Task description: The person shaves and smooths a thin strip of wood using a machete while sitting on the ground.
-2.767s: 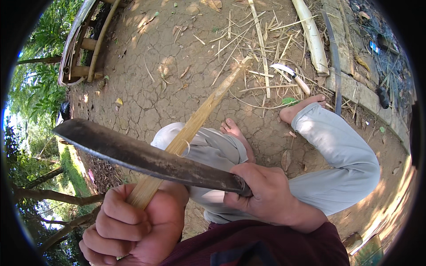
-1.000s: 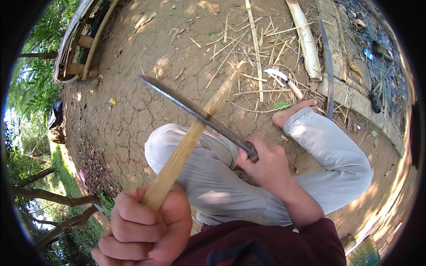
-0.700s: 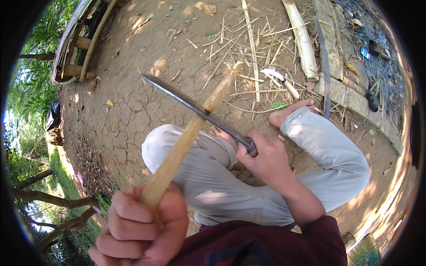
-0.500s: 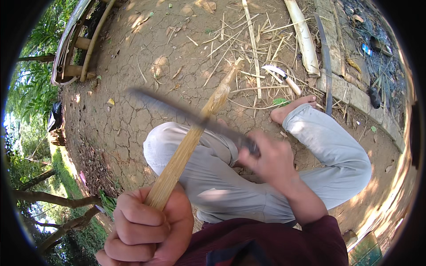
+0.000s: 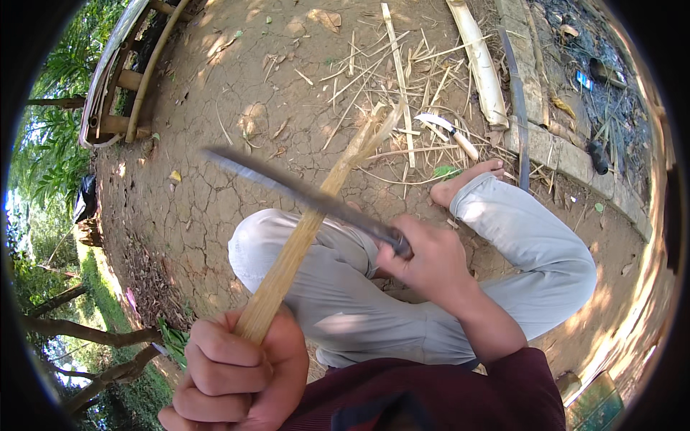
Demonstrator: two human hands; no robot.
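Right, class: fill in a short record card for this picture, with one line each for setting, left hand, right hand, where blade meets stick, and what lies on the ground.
Setting: outdoors, person seated on cracked dry earth
Left hand: fist closed round the near end of a bamboo stick
Right hand: grips the handle of a long dark knife
Contact: blade lies across the stick, partway up its length
Ground: bamboo slivers, a split bamboo piece, a second small knife near the bare foot
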